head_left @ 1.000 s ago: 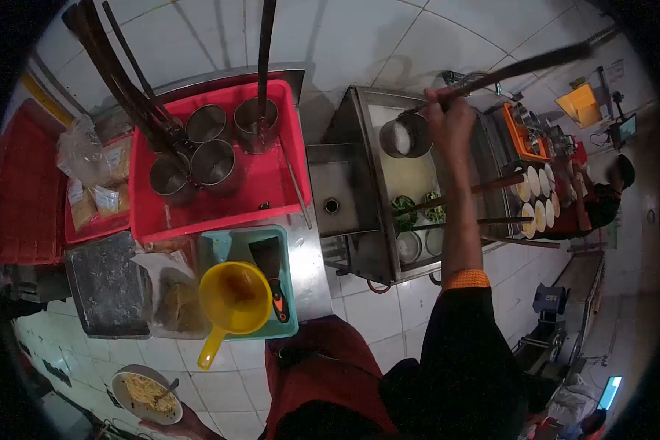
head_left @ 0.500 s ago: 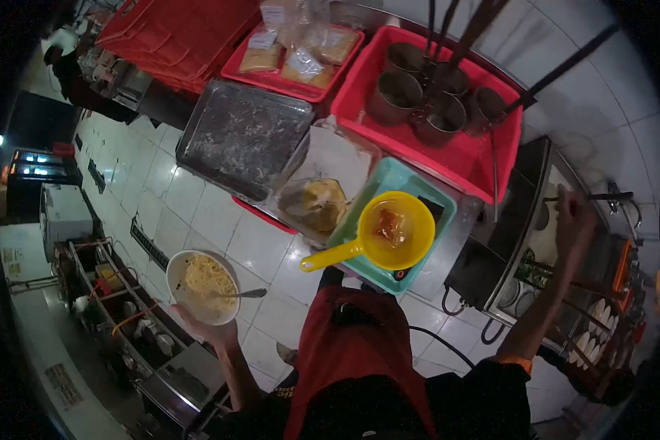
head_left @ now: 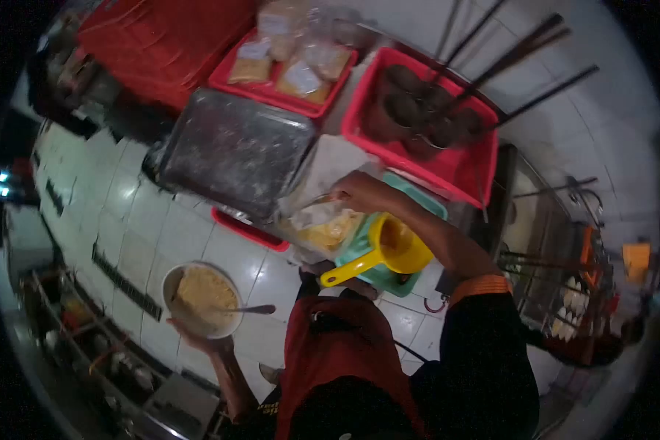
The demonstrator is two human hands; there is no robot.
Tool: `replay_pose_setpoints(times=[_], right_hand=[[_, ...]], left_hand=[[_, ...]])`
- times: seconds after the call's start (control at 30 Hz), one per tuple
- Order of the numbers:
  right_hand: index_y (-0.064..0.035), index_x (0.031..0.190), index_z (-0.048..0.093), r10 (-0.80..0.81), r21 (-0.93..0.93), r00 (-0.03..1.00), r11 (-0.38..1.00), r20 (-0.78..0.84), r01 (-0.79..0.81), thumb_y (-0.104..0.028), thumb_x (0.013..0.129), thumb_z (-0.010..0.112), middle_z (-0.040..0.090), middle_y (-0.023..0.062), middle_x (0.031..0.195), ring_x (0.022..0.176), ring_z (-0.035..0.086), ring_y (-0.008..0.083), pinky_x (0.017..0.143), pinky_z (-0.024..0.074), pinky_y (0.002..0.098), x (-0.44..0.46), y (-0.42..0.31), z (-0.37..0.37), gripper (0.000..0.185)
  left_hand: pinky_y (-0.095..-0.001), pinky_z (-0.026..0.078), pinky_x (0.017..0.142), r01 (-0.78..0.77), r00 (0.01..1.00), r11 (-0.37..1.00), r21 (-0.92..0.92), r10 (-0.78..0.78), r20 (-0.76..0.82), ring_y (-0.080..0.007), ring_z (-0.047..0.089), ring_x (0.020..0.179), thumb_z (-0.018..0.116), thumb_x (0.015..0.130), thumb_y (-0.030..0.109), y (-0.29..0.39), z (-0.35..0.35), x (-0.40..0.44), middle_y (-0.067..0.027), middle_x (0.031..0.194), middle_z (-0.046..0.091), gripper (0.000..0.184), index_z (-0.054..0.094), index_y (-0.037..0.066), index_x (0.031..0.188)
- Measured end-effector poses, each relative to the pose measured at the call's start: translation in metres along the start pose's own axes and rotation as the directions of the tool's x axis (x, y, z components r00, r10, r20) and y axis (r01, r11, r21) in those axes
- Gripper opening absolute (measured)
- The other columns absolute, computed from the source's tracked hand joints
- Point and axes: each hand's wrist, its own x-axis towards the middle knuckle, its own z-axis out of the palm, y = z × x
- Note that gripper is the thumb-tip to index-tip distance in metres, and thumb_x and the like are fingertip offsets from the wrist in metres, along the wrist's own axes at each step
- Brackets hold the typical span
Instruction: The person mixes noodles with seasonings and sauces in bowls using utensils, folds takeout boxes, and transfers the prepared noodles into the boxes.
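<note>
My left hand (head_left: pixel 202 339) supports a white bowl (head_left: pixel 170 287) from below and its near side. In the bowl are pale yellow noodles (head_left: pixel 207 292), and a metal spoon (head_left: pixel 260 309) leans out over the rim to the right. My right hand (head_left: pixel 359 192) reaches over a container lined with white paper (head_left: pixel 334 158). Its fingers are closed near a whitish sheet; what they grip is blurred. Yellow food (head_left: pixel 330 231) lies in the container below. Just right of it, a yellow dipper (head_left: pixel 411 253) sits on a teal tray (head_left: pixel 431 205), partly covered by my right forearm.
A dusty metal tray (head_left: pixel 235 143) lies left of the container. Behind are a red tray (head_left: pixel 315 110) with bagged food (head_left: pixel 304 79) and a red tub (head_left: pixel 447 176) with several long-handled metal cups (head_left: pixel 403 110). Red crates (head_left: pixel 154 44) stand far left. Cooking equipment (head_left: pixel 528 205) is at right.
My right hand has swung from the cooking equipment at the right to the paper-lined container. My left hand still holds the bowl, slightly lower in view. The whole view has shifted a little.
</note>
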Motion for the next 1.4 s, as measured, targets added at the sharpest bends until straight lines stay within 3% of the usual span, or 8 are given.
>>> replay_pose_setpoints(times=[0.33,0.63,0.8,0.93,1.0,1.07,1.27,1.4], right_hand=[[-0.0039,0.082,0.061,0.347,0.898,0.933,0.434,-0.094,-0.071,-0.013,0.072,0.078,0.061,0.0001,0.072,0.063,0.052,0.0069,0.055,0.0411,0.0256,-0.051,-0.011,-0.033,0.022],[-0.0083,0.086,0.058,0.448,0.978,0.872,0.036,-0.197,0.203,-0.014,0.081,0.069,0.057,-0.0016,0.080,0.072,0.050,0.0056,0.060,0.0389,0.0212,-0.068,-0.025,-0.039,0.013],[-0.0089,0.093,0.056,0.727,0.739,0.544,-0.074,-0.420,0.669,-0.013,0.087,0.062,0.060,0.0045,0.093,0.086,0.060,0.0154,0.073,0.0489,0.0290,-0.159,-0.012,-0.037,0.010],[-0.0058,0.094,0.054,0.880,0.745,0.028,0.384,-0.475,0.546,-0.016,0.089,0.061,0.061,0.0040,0.089,0.083,0.061,0.0143,0.070,0.0507,0.0271,-0.298,0.017,-0.036,0.013],[-0.0071,0.091,0.054,0.755,0.757,-0.270,0.642,-0.597,0.124,-0.018,0.090,0.060,0.062,0.0030,0.084,0.076,0.061,0.0138,0.064,0.0488,0.0285,-0.358,0.076,-0.019,0.012],[-0.0070,0.092,0.054,0.648,0.753,-0.387,0.522,-0.656,-0.400,-0.017,0.085,0.062,0.062,0.0073,0.081,0.074,0.062,0.0213,0.065,0.0489,0.0349,-0.410,0.134,-0.006,0.015],[-0.0052,0.092,0.058,0.642,0.639,-0.320,0.355,-0.697,-0.682,-0.015,0.080,0.062,0.061,0.0125,0.077,0.074,0.061,0.0328,0.068,0.0487,0.0406,-0.445,0.233,0.053,0.016],[-0.0033,0.088,0.060,0.687,0.714,-0.213,0.621,-0.694,-0.323,-0.016,0.083,0.062,0.063,0.0108,0.075,0.069,0.062,0.0264,0.066,0.0483,0.0354,-0.412,0.118,0.041,0.013]], left_hand=[[-0.0575,0.024,0.110,-0.168,0.985,0.947,0.274,0.150,0.084,-0.0314,0.025,0.135,0.034,0.091,0.061,-0.009,0.043,0.000,-0.0102,0.150,0.018,0.071,0.019,0.018,0.146],[-0.0483,0.027,0.110,-0.019,0.997,0.993,0.117,0.010,0.077,-0.0300,0.033,0.132,0.035,0.088,0.065,-0.013,0.083,-0.017,-0.0111,0.143,0.032,0.076,0.026,0.013,0.143],[-0.0482,0.032,0.107,-0.065,0.994,0.985,0.163,0.049,0.096,-0.0312,0.036,0.129,0.034,0.091,0.061,-0.018,0.067,-0.010,-0.0126,0.141,0.035,0.071,0.027,0.012,0.142],[-0.0478,0.031,0.108,-0.067,0.962,0.991,0.114,0.034,0.270,-0.0307,0.040,0.127,0.043,0.083,0.065,-0.018,0.073,-0.024,-0.0132,0.139,0.042,0.079,0.041,0.005,0.134],[-0.0482,0.030,0.108,-0.084,0.975,0.990,0.116,0.058,0.214,-0.0308,0.040,0.127,0.044,0.082,0.065,-0.020,0.077,-0.035,-0.0132,0.139,0.042,0.080,0.041,0.005,0.135],[-0.0480,0.030,0.108,-0.064,0.983,0.995,0.078,0.050,0.174,-0.0311,0.039,0.128,0.044,0.084,0.063,-0.020,0.078,-0.043,-0.0141,0.139,0.041,0.078,0.039,0.004,0.136],[-0.0475,0.030,0.109,-0.060,0.982,0.990,0.131,0.034,0.187,-0.0311,0.038,0.129,0.044,0.085,0.061,-0.025,0.091,-0.087,-0.0145,0.140,0.041,0.076,0.039,0.004,0.136],[-0.0472,0.030,0.109,-0.023,0.971,0.984,0.178,-0.020,0.236,-0.0312,0.038,0.129,0.044,0.086,0.060,-0.028,0.101,-0.112,-0.0149,0.140,0.040,0.075,0.039,0.004,0.136]])
